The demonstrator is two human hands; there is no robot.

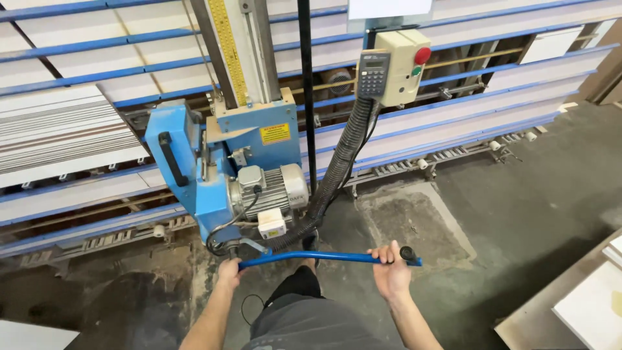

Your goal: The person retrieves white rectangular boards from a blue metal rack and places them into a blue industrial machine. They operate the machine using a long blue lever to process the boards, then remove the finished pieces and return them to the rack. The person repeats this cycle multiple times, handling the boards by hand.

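Observation:
A blue saw head [194, 168] with a grey motor [269, 188] hangs on a vertical panel saw. From its underside a blue handle bar [317, 257] runs to the right and ends in a black knob [407, 253]. My left hand [229, 272] grips the bar's left end, just under the saw head. My right hand [391, 271] is wrapped around the bar near the knob. My dark trousers [304, 317] and a shoe show below the bar.
A beige control box [395, 65] with a red button and a keypad hangs at upper right, with a black ribbed hose [337, 168] running down from it. White panels [58, 136] lean on the blue rail frame. Light boards [583, 304] lie at lower right on the dark concrete floor.

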